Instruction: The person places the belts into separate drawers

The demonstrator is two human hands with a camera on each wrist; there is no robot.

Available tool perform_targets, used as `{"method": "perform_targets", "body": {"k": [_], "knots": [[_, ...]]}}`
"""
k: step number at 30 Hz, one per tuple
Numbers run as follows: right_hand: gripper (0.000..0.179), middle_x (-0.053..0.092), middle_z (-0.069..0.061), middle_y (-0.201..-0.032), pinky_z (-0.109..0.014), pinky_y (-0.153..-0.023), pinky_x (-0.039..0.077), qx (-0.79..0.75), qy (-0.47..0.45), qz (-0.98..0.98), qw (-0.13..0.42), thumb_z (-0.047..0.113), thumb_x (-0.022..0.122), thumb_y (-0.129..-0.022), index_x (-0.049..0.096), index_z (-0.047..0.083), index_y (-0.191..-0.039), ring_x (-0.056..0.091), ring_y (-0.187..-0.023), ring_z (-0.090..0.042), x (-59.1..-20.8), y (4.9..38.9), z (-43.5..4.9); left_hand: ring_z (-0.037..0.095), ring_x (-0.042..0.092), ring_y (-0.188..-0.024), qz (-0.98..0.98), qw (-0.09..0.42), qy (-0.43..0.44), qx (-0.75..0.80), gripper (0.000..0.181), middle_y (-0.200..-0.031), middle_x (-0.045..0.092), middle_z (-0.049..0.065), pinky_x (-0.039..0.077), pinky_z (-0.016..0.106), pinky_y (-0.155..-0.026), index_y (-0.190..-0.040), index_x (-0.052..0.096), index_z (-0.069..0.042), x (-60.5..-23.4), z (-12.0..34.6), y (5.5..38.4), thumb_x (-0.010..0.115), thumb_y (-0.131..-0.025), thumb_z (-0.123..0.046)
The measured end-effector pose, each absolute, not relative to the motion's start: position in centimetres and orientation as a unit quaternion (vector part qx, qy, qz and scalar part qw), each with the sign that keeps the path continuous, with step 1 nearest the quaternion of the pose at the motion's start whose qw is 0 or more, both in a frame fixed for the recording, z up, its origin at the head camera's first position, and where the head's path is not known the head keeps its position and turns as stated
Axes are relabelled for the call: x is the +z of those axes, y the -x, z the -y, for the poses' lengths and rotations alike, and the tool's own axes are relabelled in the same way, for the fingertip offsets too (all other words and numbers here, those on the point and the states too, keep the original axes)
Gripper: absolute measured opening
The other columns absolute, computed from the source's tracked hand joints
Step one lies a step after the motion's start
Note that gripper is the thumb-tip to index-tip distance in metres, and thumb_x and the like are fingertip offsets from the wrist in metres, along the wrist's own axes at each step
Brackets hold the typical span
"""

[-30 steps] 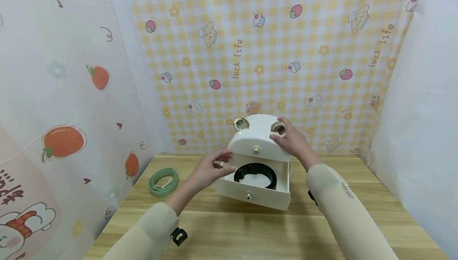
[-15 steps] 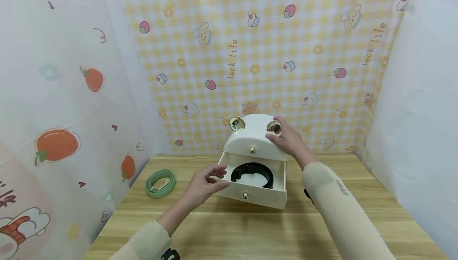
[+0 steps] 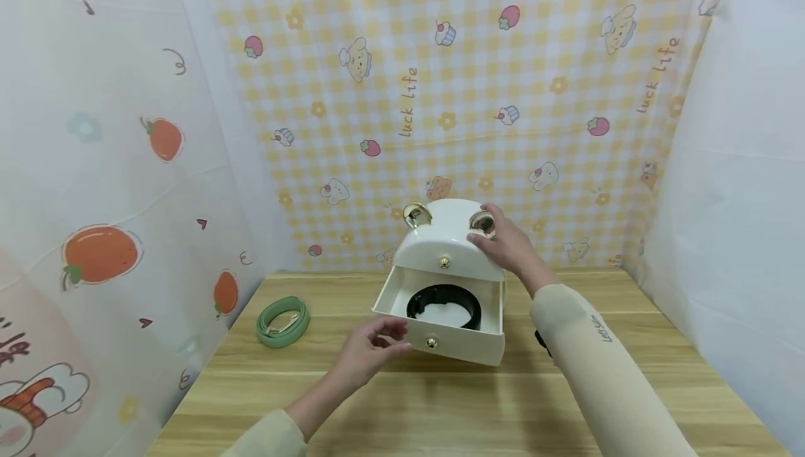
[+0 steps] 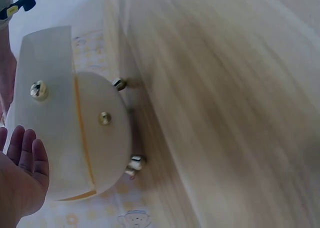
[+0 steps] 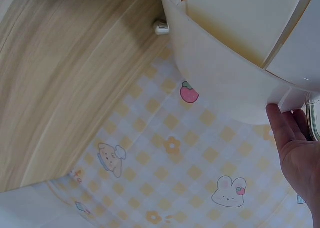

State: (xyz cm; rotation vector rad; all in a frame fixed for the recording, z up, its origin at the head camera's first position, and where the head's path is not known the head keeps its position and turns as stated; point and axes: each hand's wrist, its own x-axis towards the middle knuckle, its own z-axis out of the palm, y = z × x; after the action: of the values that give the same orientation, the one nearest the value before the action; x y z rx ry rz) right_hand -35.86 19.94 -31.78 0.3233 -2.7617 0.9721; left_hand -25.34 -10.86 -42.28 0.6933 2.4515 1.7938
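Head view records a white box [image 3: 449, 230] on a wooden table [image 3: 453, 415], its middle drawer [image 3: 465, 349] drawn out toward 6 o'clock. A coiled black belt [image 3: 449, 293] lies inside that drawer.

Governing relation: left hand to drawer front. From the left hand [image 3: 371, 351], the drawer knob [image 3: 432, 343] bears at 3 o'clock and the black belt at 2. The drawer's long axis runs roughly 9 to 3, its right end dipping slightly toward 4. The left hand is the nearer of the two, at the drawer's left front corner. Its thumb and fingers stand moderately apart, holding nothing. Fingertips overlap the drawer front in this view; contact cannot be confirmed there or in the left wrist view.

Right hand [image 3: 508, 244] holds the box at about 1 o'clock, thumb forward of the right gold ear [image 3: 479, 219], fingers behind. Right wrist view shows a fingertip against the white shell; pressure on the ear itself cannot be told. From this hand, the drawer knob bears between 7 and 8 o'clock. Assessment: this placement suits steadying, while the left hand has the direct line to the drawer.

Green belt [image 3: 283, 339] lies coiled on the table, well apart, between 9 and 10 o'clock from the left hand.
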Motion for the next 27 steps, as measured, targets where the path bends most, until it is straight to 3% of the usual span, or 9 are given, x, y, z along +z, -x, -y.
{"method": "perform_targets", "body": {"k": [16, 27], "knots": [[0.075, 0.053, -0.029, -0.129, -0.06, -0.095, 0.042, 0.323, -0.108, 0.935, 0.103, 0.041, 0.059, -0.099, 0.019, 0.013, -0.156, 0.057, -0.111, -0.044, -31.7, 35.9, -20.1, 0.016, 0.067, -0.088, -0.75, -0.016, -0.211, 0.627, 0.036, -0.104, 0.068, 0.013, 0.055, 0.025, -0.076, -0.116, 0.067, -0.001, -45.6, 7.9, 24.6, 0.08, -0.084, -0.011], [0.076, 0.051, -0.03, -0.131, -0.062, -0.096, 0.041, 0.322, -0.111, 0.935, 0.101, 0.042, 0.059, -0.099, 0.018, 0.013, -0.156, 0.054, -0.114, -0.047, -31.7, 35.9, -20.0, 0.018, 0.069, -0.084, -0.735, -0.072, -0.175, 0.651, 0.027, -0.1, 0.072, 0.013, 0.056, 0.025, -0.076, -0.109, 0.069, 0.001, -46.7, 5.7, 24.3, 0.078, -0.084, -0.004]]}}
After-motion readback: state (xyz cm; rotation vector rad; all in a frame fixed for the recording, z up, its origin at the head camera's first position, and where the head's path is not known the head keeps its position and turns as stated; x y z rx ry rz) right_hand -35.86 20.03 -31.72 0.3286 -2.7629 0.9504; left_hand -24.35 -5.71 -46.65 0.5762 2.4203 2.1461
